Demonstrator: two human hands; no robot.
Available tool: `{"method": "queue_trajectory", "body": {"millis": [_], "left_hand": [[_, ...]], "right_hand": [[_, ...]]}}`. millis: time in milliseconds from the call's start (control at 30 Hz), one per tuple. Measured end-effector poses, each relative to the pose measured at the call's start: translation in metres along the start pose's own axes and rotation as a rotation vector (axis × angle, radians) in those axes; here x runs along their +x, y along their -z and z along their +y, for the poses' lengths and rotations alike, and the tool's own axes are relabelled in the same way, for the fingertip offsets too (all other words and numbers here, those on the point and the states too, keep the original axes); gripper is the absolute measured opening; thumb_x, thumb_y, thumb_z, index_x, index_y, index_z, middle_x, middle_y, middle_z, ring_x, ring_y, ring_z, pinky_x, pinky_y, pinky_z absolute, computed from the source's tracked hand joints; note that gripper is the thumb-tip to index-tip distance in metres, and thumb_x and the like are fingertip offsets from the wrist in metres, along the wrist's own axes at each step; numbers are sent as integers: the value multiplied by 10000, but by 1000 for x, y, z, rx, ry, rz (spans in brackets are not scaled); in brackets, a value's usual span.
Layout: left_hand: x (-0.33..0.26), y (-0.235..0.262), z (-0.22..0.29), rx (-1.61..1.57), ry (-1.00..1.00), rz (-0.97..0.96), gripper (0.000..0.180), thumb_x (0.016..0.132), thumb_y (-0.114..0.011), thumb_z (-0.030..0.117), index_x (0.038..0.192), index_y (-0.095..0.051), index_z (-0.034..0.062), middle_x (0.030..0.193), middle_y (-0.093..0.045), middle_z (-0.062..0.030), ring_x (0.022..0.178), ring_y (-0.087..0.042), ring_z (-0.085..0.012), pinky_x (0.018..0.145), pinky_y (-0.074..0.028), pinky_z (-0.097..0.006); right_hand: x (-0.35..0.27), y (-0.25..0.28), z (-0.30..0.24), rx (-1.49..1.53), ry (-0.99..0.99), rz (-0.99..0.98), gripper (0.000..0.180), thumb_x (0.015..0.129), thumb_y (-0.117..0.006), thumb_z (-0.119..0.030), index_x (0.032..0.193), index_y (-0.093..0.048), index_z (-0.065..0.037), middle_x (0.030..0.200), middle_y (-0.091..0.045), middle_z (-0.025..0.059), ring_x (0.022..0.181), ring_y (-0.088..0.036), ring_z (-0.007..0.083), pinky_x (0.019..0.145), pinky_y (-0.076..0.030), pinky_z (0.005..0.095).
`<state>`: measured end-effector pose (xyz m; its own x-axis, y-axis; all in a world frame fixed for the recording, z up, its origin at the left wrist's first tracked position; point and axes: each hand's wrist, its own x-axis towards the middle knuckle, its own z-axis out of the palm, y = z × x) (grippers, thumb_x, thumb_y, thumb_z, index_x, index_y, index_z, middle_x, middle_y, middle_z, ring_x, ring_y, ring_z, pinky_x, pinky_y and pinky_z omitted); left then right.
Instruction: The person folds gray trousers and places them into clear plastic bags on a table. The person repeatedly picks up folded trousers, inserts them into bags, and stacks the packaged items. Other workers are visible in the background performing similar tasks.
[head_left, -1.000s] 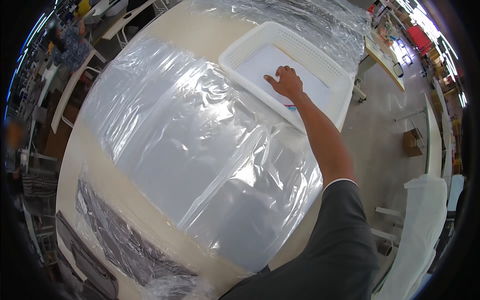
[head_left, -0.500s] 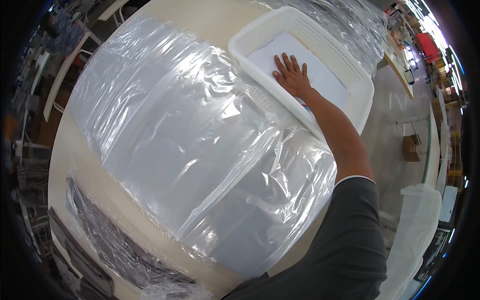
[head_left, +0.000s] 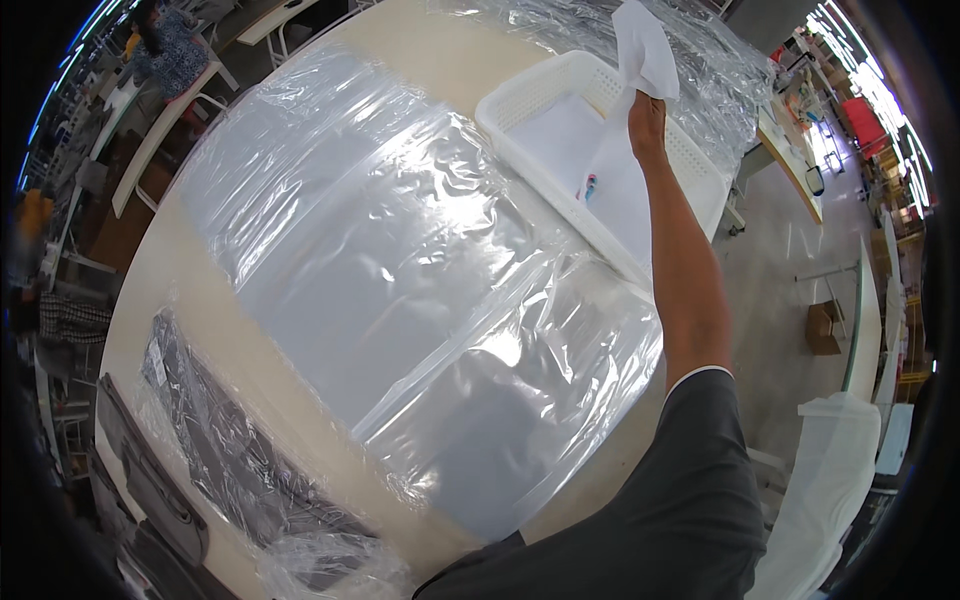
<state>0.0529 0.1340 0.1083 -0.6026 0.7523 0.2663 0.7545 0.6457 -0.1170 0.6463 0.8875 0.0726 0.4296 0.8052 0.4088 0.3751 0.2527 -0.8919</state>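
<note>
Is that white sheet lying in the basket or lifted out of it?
Lifted out. The right hand pinches the white sheet and holds it up above the white basket, hanging loose.

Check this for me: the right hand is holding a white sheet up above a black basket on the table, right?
Not quite. The head view shows the right hand holding the white sheet up above a white basket, not a black one, on the table.

Garment packing workshop: plastic-wrapped worktable, bagged dark clothing.
</note>
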Motion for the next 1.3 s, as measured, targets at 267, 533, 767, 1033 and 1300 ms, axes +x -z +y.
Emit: {"method": "queue_trajectory", "body": {"millis": [267, 533, 767, 1033, 1300], "left_hand": [[-18, -44, -37, 311, 148, -248, 1207, 631, -504, 855, 1548, -163, 148, 1594, -93, -193, 1472, -96, -388, 1056, -2, -734], [55, -77, -55, -59, -104, -416, 953, 650, -806, 264, 1472, -324, 258, 1362, -499, -124, 1229, -515, -298, 1127, -210, -579], [98, -84, -107, -344, -342, -543, 252, 756, -702, 227, 989, -669, 137, 884, -684, -94, 926, -656, -316, 752, -512, -466], [109, -1, -114, -629, -617, -510, 236, 745, -662, 288, 843, -691, 76, 828, -677, -157, 827, -654, -365, 713, -517, -468], [71, 66, -127, -734, -662, -620, 328, 731, -683, 220, 1009, -636, 54, 702, -656, -166, 687, -658, -367, 598, -491, -490]], "right_hand": [[-56, 49, -148, -92, 409, -114, 552, 1005, -363, -379, 1434, -270, -45, 1412, -351, 130, 1274, -320, 247, 1060, -212, 362], [-415, 69, -312, 641, 191, -691, 791, 947, -308, -647, 1550, -87, -185, 1567, -67, 277, 1459, -65, 425, 1179, 2, 540], [-741, 69, -382, 402, 143, -1107, 695, 989, -337, -517, 1532, -181, -112, 1558, -154, 261, 1459, -128, 392, 1179, -42, 510], [-874, -29, -389, -178, 319, -1244, 587, 837, -516, 33, 1411, -418, -37, 1456, -359, 248, 1405, -274, 380, 1167, -192, 489], [-873, -197, -369, -69, 459, -857, 527, 898, -498, -158, 1407, -415, -49, 1420, -411, 233, 1318, -383, 397, 1123, -254, 507]]}}
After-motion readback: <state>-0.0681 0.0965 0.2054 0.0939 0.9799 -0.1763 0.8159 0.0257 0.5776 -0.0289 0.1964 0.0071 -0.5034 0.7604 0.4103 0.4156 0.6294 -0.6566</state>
